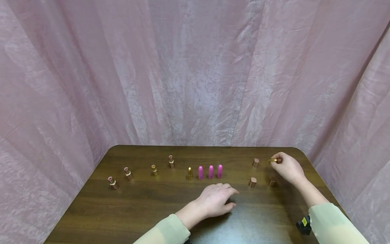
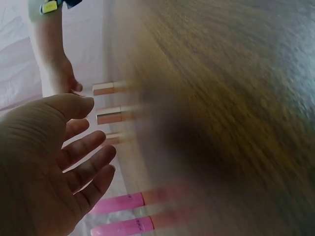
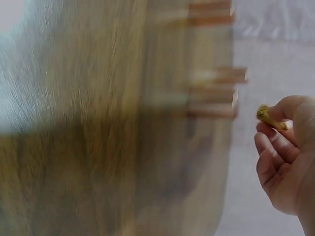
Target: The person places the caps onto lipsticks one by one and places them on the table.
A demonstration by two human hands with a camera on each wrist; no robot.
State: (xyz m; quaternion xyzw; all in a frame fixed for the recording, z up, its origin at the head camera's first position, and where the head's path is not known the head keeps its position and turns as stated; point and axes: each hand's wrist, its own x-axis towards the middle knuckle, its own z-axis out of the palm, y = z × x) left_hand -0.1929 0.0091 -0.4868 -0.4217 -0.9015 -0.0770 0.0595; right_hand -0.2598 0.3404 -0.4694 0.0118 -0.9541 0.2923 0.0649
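Pinched between the thumb and fingers of my right hand [image 1: 287,167] is a small gold tube [image 3: 271,118], tilted sideways above the table's right side. Around that hand stand copper-coloured caps: one cap [image 1: 256,162] to its left, a second cap [image 1: 253,182] nearer me, and a third cap [image 1: 272,182] just below the hand. My left hand [image 1: 214,200], fingers loosely spread and holding nothing, is over the middle of the table. Just beyond it three pink round-topped tubes [image 1: 211,172] stand in a row, with a gold round-topped tube [image 1: 190,173] at their left end.
On the left stand several uncapped lipstick tubes: a rose-gold one [image 1: 113,183], another rose-gold one [image 1: 128,174], a gold one [image 1: 154,170] and a farther rose-gold one [image 1: 171,161]. A pink curtain [image 1: 195,74] hangs behind the brown wooden table [image 1: 122,210].
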